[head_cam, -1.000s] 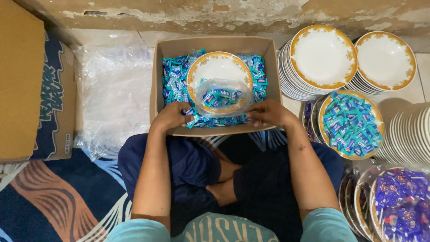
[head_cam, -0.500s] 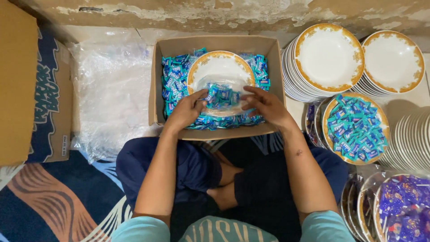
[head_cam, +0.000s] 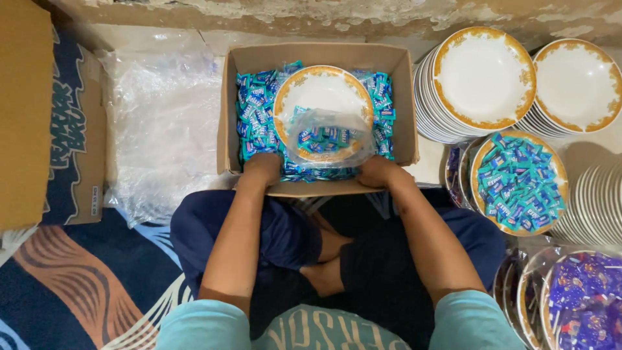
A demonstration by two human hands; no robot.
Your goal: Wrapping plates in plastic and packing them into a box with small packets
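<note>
Both hands, left hand (head_cam: 262, 170) and right hand (head_cam: 378, 172), are dug into blue candies (head_cam: 254, 123) at the box (head_cam: 317, 54) near edge; grips cannot be told. A plate (head_cam: 322, 91) is set on the candies.

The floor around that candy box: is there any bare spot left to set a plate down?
Barely. Left of the candy box lies crumpled clear plastic, soft but open. Right is crowded: stacked white plates, a filled plate, wrapped plates. Both hands sit in the box.
</note>
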